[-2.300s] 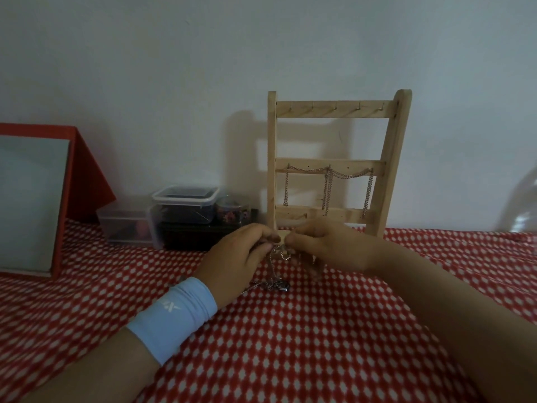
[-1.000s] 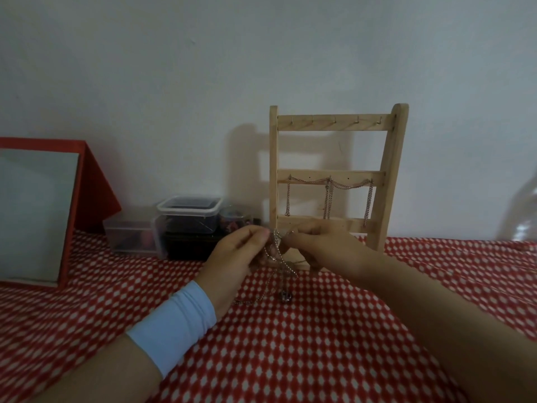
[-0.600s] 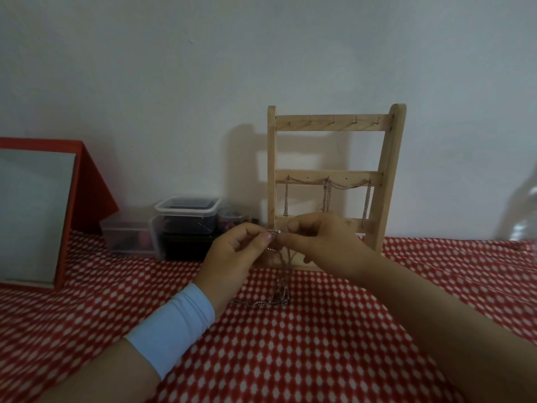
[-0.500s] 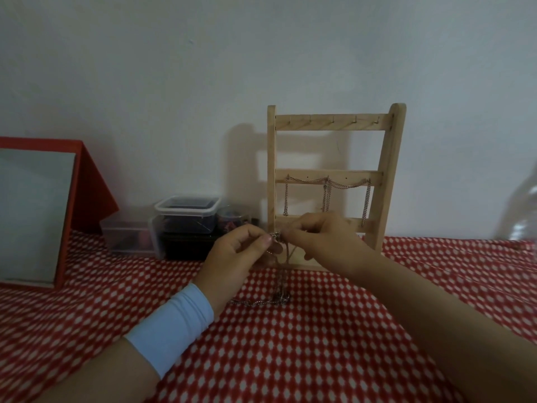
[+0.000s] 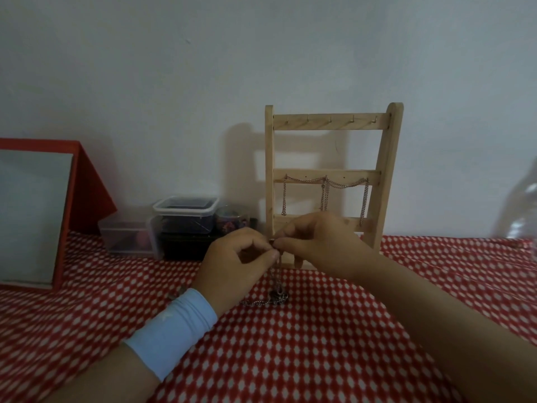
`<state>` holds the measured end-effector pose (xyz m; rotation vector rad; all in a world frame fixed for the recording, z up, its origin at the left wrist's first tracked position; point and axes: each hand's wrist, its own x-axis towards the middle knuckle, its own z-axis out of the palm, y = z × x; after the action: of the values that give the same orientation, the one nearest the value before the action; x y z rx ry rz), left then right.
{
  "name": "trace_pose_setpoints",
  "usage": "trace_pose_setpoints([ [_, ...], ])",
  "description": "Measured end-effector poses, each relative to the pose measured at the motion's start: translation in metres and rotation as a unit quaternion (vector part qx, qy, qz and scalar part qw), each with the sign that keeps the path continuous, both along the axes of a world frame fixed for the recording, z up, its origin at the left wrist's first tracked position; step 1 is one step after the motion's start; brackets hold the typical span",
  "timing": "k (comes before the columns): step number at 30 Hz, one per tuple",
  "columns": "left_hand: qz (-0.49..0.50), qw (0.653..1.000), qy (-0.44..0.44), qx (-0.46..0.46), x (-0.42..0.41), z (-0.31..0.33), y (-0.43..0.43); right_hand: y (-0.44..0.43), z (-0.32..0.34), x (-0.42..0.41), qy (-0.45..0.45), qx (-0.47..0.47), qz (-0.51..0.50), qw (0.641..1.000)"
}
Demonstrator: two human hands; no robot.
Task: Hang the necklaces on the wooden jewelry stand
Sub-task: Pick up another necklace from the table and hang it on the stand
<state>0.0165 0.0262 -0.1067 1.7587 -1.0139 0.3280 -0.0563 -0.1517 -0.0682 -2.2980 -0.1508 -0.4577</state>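
Nearest, at 7 o'clock: a forearm in a light blue cloth wristband [image 5: 171, 330], over the red tablecloth with small white diamonds [image 5: 305, 367]. From 4 o'clock, the other forearm, bare.

Just past the centre, left hand [image 5: 232, 266] and right hand [image 5: 322, 245] close together, fingertips almost touching. Both with thumb and forefinger curled, pinching the upper end of a thin silver chain necklace [image 5: 276, 296]. Hangs from the pinch straight down toward 6 o'clock, then lies in a small heap on the cloth, with a short tail toward 9 o'clock below the left hand. Not yet on any hook.

Behind the hands, at 12 o'clock from them: a pale wooden ladder-shaped jewelry stand [image 5: 386, 181], upright near the white wall, with three crossbars. Lowest bar partly hidden by the right hand. On the middle bar, silver chains [image 5: 324, 193] draped in loops with hanging ends. Small hooks along the top bar.

At 9 o'clock from the stand: clear plastic lidded containers [image 5: 186, 205], contents dark and unclear. Farther toward 9 o'clock, a red box with a grey panel [image 5: 84, 181]. At 3 o'clock, on the edge of the view, a clear plastic bottle [image 5: 523, 222], blurred.
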Motion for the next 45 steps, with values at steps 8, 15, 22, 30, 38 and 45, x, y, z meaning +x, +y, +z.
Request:
trace_pose_setpoints([
  [8,0.031,0.998,0.053,-0.034,-0.001,0.002,-0.001,0.002,0.001,0.0,0.079,0.118,0.002,0.99],
  [15,0.004,0.995,0.095,-0.035,-0.003,0.002,-0.002,0.004,0.0,-0.001,0.114,0.175,0.039,0.977],
  [22,0.025,0.998,0.059,-0.02,-0.007,0.01,-0.003,0.0,0.0,-0.002,0.113,0.231,0.055,0.965],
  [30,0.0,0.997,0.072,0.002,0.0,0.014,0.001,0.001,0.004,-0.003,0.087,0.174,0.033,0.98],
  [38,0.05,0.998,-0.035,-0.025,-0.007,0.006,-0.002,0.003,0.005,-0.004,0.097,0.153,0.049,0.982],
  [45,0.062,0.98,-0.175,0.067,0.003,0.001,0.0,0.006,0.006,-0.004,0.126,0.101,0.03,0.986],
])
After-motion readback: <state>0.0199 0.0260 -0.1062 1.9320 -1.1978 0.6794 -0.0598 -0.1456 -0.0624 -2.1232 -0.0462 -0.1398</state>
